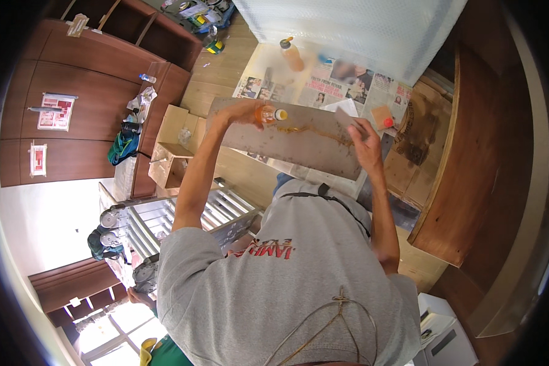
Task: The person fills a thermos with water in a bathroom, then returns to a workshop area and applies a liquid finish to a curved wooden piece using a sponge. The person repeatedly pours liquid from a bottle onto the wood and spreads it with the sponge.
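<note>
My left hand (243, 113) grips a small plastic bottle (267, 114) of orange liquid, tipped sideways with its open mouth over a long grey-brown board (296, 151). A wavy trail of amber liquid (311, 131) runs along the board toward my right hand. My right hand (365, 140) is closed on a flat grey-brown piece (348, 119), perhaps a block or scraper, held at the board's right end. Beneath the board lie newspaper sheets (323, 85), where another orange bottle (291, 58) stands. A red-capped item (387, 122) sits by a small tan piece near my right hand.
Plastic sheeting (348, 27) stands behind the newspapers. A wooden panel (451, 183) and cardboard (421, 146) are at right. Cardboard boxes (168, 155), brown cabinets (61, 104) and a metal ladder (219, 207) are at left. A co-worker's hand (141, 297) shows at lower left.
</note>
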Available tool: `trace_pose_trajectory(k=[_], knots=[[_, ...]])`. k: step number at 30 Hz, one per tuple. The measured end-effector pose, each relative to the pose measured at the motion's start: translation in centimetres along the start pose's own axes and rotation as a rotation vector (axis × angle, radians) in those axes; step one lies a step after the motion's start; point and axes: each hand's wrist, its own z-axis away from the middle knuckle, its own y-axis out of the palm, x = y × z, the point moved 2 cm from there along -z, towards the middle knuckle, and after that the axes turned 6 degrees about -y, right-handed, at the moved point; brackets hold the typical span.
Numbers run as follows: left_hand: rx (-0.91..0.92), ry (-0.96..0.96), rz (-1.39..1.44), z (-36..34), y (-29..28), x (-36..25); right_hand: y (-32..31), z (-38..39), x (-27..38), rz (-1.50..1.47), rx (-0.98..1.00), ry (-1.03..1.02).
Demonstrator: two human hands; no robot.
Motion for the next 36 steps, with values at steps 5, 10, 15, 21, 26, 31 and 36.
trace_pose_trajectory(k=[5, 10, 15, 21, 26, 31, 36], knots=[[0.208, -0.011, 0.721, -1.4, 0.6, -2.4, 3.7, -2.3, 2.1, 0.064, 0.107, -0.26], [0.312, 0.094, 0.767, -3.6, 1.1, -2.1, 4.9, -3.1, 2.8, 0.113, 0.101, -0.337], [0.128, 0.226, 0.261, -4.5, 0.8, -3.0, 4.9, -2.2, 2.6, 0.154, 0.131, -0.261], [0.192, 0.177, 0.529, -5.2, 0.9, -3.6, 2.7, 0.5, 2.4, 0.31, 0.21, -0.192], [0.017, 0.207, 0.754, -7.3, 1.7, -2.8, 0.3, 2.9, 1.4, 0.566, 0.309, -0.078], [-0.421, 0.31, 0.738, -12.3, 2.6, -4.4, 0.1, 4.0, 0.8, 0.692, 0.352, -0.089], [-0.663, 0.321, 0.679, -17.0, 3.0, -6.5, 0.2, 3.7, 1.6, 0.759, 0.269, -0.078]])
